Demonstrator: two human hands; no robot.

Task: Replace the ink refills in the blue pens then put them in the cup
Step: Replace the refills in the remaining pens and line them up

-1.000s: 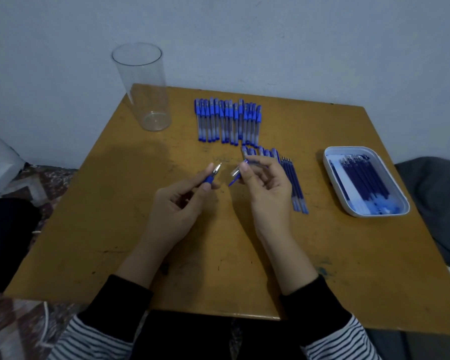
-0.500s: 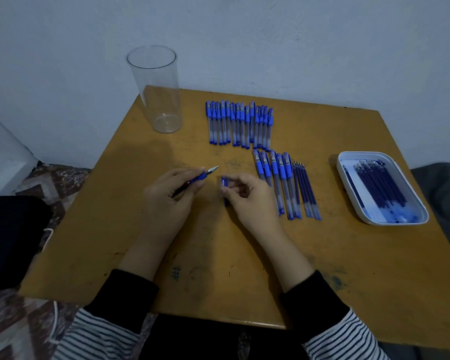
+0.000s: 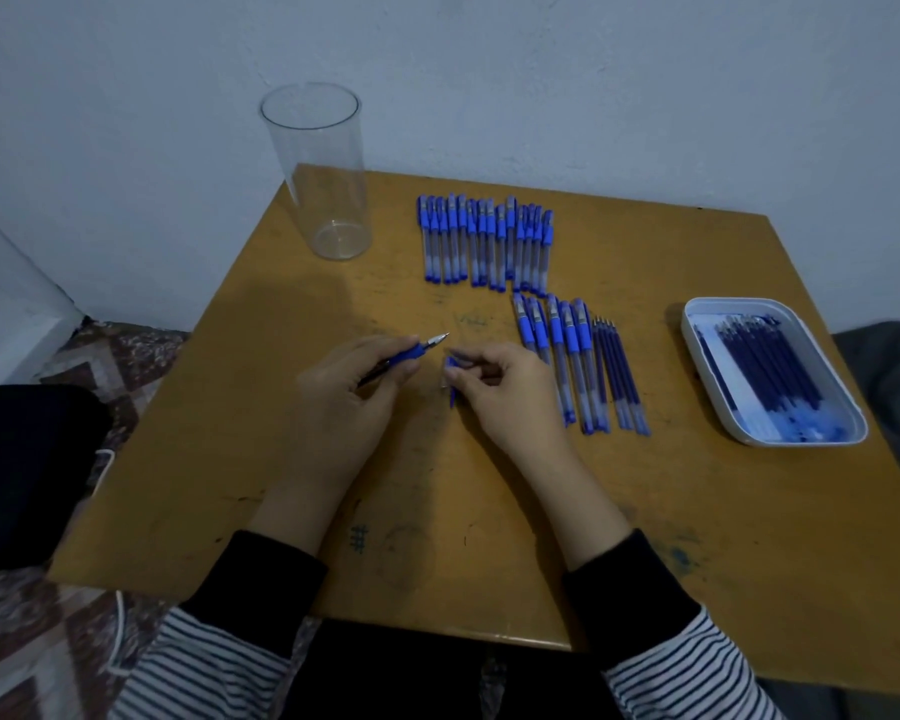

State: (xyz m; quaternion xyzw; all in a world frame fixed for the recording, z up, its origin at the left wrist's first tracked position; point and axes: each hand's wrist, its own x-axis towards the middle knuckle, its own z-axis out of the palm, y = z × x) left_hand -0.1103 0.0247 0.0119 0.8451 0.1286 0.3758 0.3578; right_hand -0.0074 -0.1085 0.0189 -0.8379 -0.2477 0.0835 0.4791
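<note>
Cup: the clear cup (image 3: 328, 200) stands upright at the far left corner of the tabletop (image 3: 489, 511), with no pen visible inside it.
Left hand: the left hand (image 3: 339, 402) pinches a pen (image 3: 411, 353) between thumb and fingers. The metal tip and blue grip stick out toward the right, and a dark shaft runs back under the fingers.
Right hand: the right hand (image 3: 505, 392) has its fingers curled round a small blue part (image 3: 451, 379), just right of the pen tip. Whether this is a cap or a barrel piece I cannot tell.
Change: a second ago both hands were lifted, with the two pieces meeting end to end. Now the hands sit low over the tabletop and the pieces are apart, with a small gap between them.
Meaning: this pen is probably separated and mid-swap, not ready for the cup.
Far row of pens: the far row of pens (image 3: 484, 246) lies side by side near the back edge, in the same place as before.
Near pens: the near pens (image 3: 557, 350) lie just right of the right hand.
Loose refills: the loose refills (image 3: 619, 376) lie beside the near pens on their right.
Tray: the white tray (image 3: 693, 350) at the right edge holds more dark refills (image 3: 770, 366).
Progress: early, judging by the cup and the many pens lying out.
</note>
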